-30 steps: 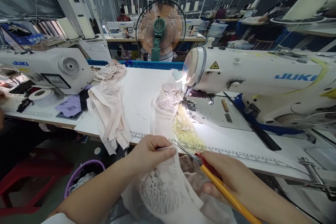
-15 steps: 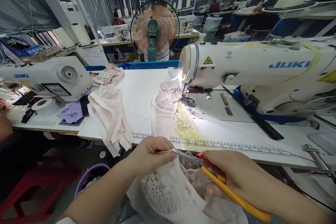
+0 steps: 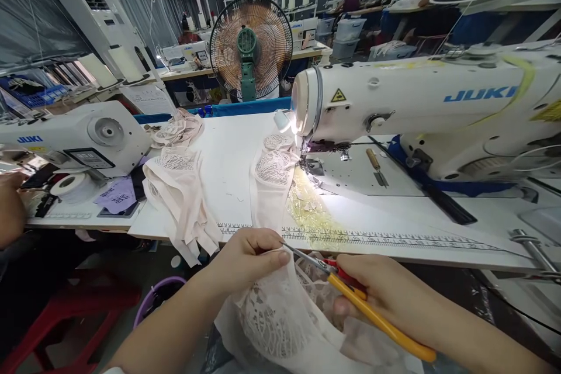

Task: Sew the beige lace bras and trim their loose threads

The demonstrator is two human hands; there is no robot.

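My left hand [image 3: 252,257] pinches the edge of a pale pink lace bra [image 3: 276,318] between thumb and fingers. The bra hangs below the table's front edge, over my lap. My right hand [image 3: 372,286] is closed round scissors [image 3: 377,318] with orange and red handles. Their metal blades point left, and the tips are at the fabric edge beside my left fingertips. Whether the blades are cutting cloth I cannot tell. Beyond my hands, another lace bra piece [image 3: 269,187] lies under the needle end of a white sewing machine [image 3: 403,93].
More bra pieces [image 3: 175,187] lie on the table at left. Yellowish scraps [image 3: 313,216] lie by the needle, and a wooden-handled tool [image 3: 376,166] is on the machine bed. Another person's hand [image 3: 9,210] is at far left, by a second sewing machine [image 3: 87,134]. A fan [image 3: 249,49] stands behind.
The view has shifted slightly. The scissors' tips have moved a little up and left along the fabric edge, and their handles sit slightly further left. Both hands keep their holds.
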